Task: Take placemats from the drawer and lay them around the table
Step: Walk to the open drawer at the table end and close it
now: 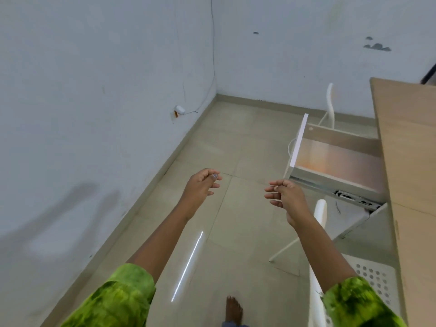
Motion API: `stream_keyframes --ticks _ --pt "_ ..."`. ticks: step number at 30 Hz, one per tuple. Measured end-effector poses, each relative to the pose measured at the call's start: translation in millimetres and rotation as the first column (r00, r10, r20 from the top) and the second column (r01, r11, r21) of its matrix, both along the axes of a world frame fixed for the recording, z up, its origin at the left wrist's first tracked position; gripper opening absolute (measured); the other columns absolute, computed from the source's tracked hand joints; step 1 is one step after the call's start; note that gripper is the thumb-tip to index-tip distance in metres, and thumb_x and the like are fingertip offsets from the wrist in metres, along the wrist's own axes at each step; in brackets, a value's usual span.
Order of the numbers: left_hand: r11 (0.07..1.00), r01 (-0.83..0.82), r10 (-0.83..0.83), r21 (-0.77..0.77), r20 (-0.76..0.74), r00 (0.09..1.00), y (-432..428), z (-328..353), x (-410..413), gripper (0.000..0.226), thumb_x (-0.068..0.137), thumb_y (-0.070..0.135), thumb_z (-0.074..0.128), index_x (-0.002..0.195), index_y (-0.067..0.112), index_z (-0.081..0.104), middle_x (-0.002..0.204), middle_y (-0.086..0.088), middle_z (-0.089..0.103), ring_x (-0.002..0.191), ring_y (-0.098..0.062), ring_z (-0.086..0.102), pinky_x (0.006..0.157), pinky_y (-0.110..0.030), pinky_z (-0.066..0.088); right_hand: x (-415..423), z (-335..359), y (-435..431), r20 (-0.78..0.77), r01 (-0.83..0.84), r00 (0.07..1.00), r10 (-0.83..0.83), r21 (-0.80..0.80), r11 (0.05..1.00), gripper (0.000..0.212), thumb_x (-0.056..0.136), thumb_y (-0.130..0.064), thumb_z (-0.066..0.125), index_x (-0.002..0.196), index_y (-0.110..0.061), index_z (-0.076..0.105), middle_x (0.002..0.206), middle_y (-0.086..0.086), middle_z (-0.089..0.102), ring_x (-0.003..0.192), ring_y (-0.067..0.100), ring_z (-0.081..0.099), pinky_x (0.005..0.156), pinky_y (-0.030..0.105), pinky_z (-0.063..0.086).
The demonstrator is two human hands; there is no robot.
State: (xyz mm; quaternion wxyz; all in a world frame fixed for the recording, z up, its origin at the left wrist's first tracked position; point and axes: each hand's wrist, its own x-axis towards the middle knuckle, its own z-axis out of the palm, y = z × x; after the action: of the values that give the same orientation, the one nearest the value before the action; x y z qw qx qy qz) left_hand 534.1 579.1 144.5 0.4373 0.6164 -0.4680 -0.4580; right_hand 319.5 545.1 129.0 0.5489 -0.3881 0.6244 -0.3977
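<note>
A drawer (339, 159) stands pulled out from under the wooden table (415, 142) at the right; its white front faces left and its floor looks bare, with no placemat in sight. My right hand (284, 197) hovers just left of the drawer's near corner, fingers loosely curled, holding nothing. My left hand (203, 185) is held out over the floor farther left, fingers also loosely curled and empty. Both arms wear green sleeves.
A white chair (375, 277) with a perforated seat stands beside the table at lower right; another white chair (330, 107) is beyond the drawer. White walls meet at a corner ahead. Tiled floor (212, 142) stretches between the wall and the table. My bare foot (233, 310) is at the bottom.
</note>
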Motion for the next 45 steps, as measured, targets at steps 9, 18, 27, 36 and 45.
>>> stream_keyframes --ticks 9,18,27,36,45 --pt "0.991 0.124 -0.125 0.051 0.001 0.992 -166.3 -15.2 24.7 0.021 0.096 0.019 0.043 0.108 0.015 0.060 0.104 0.000 0.065 0.093 -0.018 0.062 0.075 -0.026 0.047 20.0 -13.0 -133.0 -0.020 0.135 0.991 -0.134 0.065 0.989 0.024 0.091 0.004 0.032 0.093 -0.007 0.053 0.078 0.005 0.058 0.064 0.016 0.055 0.058 0.024 0.041" --pt "0.914 0.400 -0.399 0.073 -0.021 0.917 -325.2 -19.4 47.6 0.020 0.097 0.019 0.042 0.104 0.017 0.060 0.100 0.003 0.066 0.092 -0.019 0.061 0.074 -0.027 0.047 49.1 -18.2 -222.4 0.019 0.452 0.891 -0.454 0.068 0.889 0.026 0.090 0.003 0.034 0.085 -0.011 0.055 0.080 0.007 0.059 0.064 0.018 0.056 0.059 0.026 0.041" --pt "0.758 0.645 -0.645 0.102 -0.036 0.763 -436.8 -32.1 7.5 0.020 0.097 0.017 0.042 0.105 0.016 0.060 0.102 0.000 0.065 0.090 -0.019 0.061 0.072 -0.027 0.046 43.4 -30.2 -278.2 0.023 0.697 0.711 -0.703 0.109 0.708 0.024 0.088 0.004 0.035 0.087 -0.010 0.055 0.079 0.008 0.060 0.062 0.019 0.057 0.059 0.026 0.040" --pt "0.535 0.816 -0.836 0.218 -0.005 0.549 -536.0 -42.9 -100.4 0.020 0.096 0.023 0.044 0.105 0.013 0.059 0.102 -0.003 0.064 0.090 -0.019 0.059 0.072 -0.026 0.045 -25.7 -31.7 -330.2 0.045 0.836 0.523 -0.851 0.167 0.522 0.022 0.089 0.004 0.033 0.093 -0.002 0.054 0.075 0.012 0.059 0.061 0.023 0.055 0.056 0.027 0.040" --pt "0.325 0.865 -0.930 0.381 -0.039 0.366 -600.3 -74.1 -187.8 0.018 0.096 0.023 0.045 0.105 0.013 0.057 0.099 -0.003 0.064 0.085 -0.018 0.057 0.068 -0.025 0.045 -48.2 -58.4 -352.0 0.005 0.923 0.308 -0.951 0.240 0.301 0.024 0.091 0.004 0.032 0.097 -0.002 0.054 0.078 0.013 0.060 0.064 0.023 0.055 0.059 0.029 0.042"
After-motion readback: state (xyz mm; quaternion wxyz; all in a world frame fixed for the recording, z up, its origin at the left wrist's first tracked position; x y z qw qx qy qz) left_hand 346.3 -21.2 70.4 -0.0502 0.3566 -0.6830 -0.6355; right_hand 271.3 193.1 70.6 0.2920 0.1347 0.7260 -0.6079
